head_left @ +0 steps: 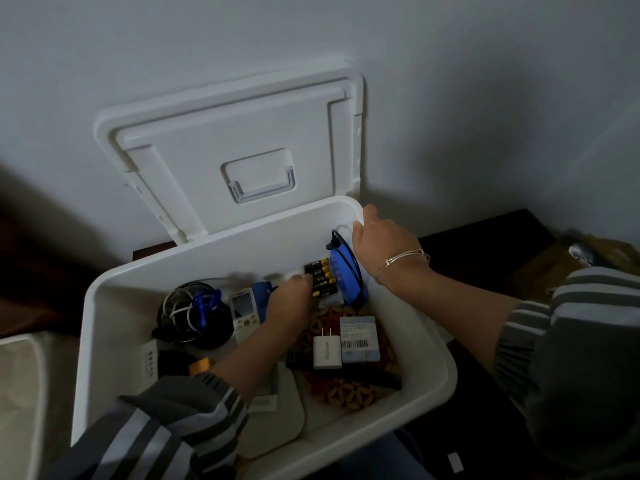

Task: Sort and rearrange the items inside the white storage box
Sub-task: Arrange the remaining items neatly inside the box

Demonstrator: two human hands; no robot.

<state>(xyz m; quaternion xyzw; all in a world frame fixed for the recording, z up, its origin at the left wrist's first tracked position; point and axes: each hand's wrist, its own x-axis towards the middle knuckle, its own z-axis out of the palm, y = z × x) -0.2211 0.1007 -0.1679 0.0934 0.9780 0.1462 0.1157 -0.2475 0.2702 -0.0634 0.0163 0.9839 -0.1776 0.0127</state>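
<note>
The white storage box (104, 327) stands open in front of me. Inside it my left hand (289, 303) grips a pack of black and gold batteries (320, 277) near the back wall. My right hand (377, 237) holds a blue round object (341, 271) with a dark cord, standing it on edge in the back right corner. A white remote (242, 313), a bundle of coiled cables (188, 313), a white plug adapter (325, 349) and a small labelled box (358, 339) lie on the bottom.
The box lid (221, 154) leans upright against the white wall behind. A patterned red and tan mat (346, 389) and a black comb-like strip (367, 374) lie under the adapter. A pale flat pad (277, 420) sits at the front. Dark furniture and cardboard (554, 258) are to the right.
</note>
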